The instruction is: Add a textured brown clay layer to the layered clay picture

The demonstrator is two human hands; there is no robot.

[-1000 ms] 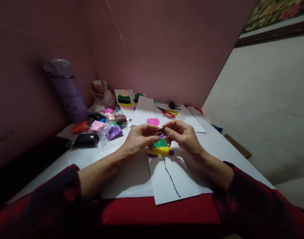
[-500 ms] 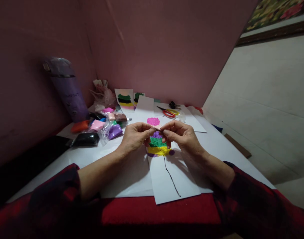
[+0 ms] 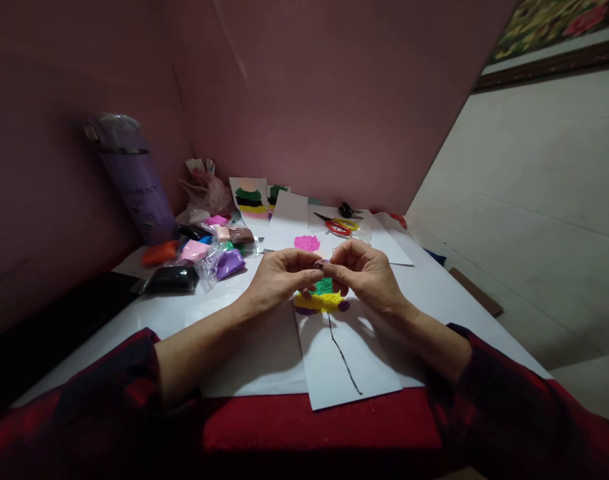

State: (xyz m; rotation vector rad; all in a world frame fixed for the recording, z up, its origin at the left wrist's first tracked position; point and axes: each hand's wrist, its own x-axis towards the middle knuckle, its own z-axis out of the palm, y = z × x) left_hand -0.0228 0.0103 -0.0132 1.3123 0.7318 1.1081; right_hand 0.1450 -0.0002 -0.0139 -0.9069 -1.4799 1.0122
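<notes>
My left hand [image 3: 282, 277] and my right hand [image 3: 369, 273] meet over a white card, thumbs and forefingers pinched together. Between the fingertips is a small dark brown piece of modelling clay [image 3: 322, 264], mostly covered by the fingers. Beneath them lies the white card [image 3: 329, 380], with a bright pink textured patch [image 3: 307, 243] at its far end. Nearer are a green band [image 3: 325, 287] and a yellow band [image 3: 317, 302], with purple at the edges. A thin dark wavy line [image 3: 345, 361] runs down the near part. My hands hide the card's middle.
Packets of coloured clay [image 3: 194, 251] and a purple bottle [image 3: 137, 180] stand at the left. Painted cards [image 3: 249, 200] lean at the back. Red-handled scissors [image 3: 338, 228] lie on white paper, back right. A red cloth [image 3: 324, 427] shows along the front edge.
My hands have drawn closer together, the fingertips now nearly touching. The brown piece, earlier seen as a thin strip between them, is now more hidden. The card has stayed put.
</notes>
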